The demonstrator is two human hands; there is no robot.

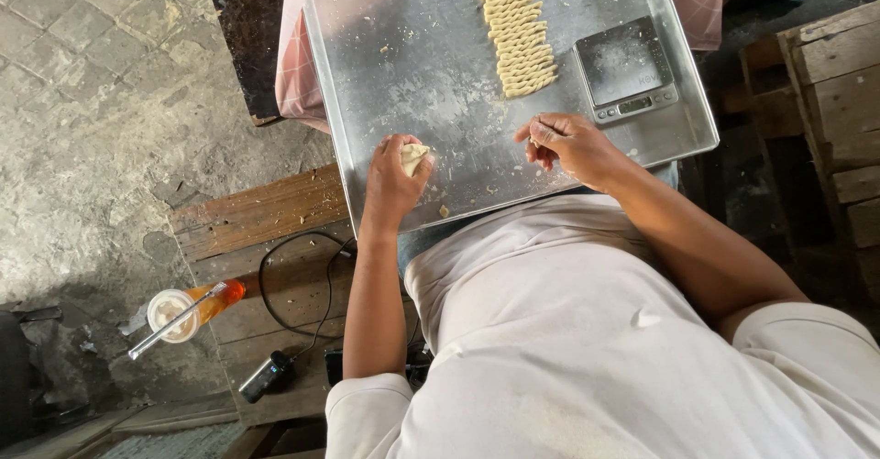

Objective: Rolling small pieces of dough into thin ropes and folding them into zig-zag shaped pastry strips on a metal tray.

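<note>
Here, left hand (392,176) grips pale dough lump (413,156) over near edge of metal tray (403,74); right hand (568,143) fingers pinched together, contents unclear. Twisted dough strips (518,33) lined up beside small scale (628,69), apparently for weighing.

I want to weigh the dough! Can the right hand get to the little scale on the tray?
Probably yes. The right hand is just below the scale on the same tray, with only bare metal and a few crumbs between them. The twisted dough row lies off to the side, not in the way.
</note>
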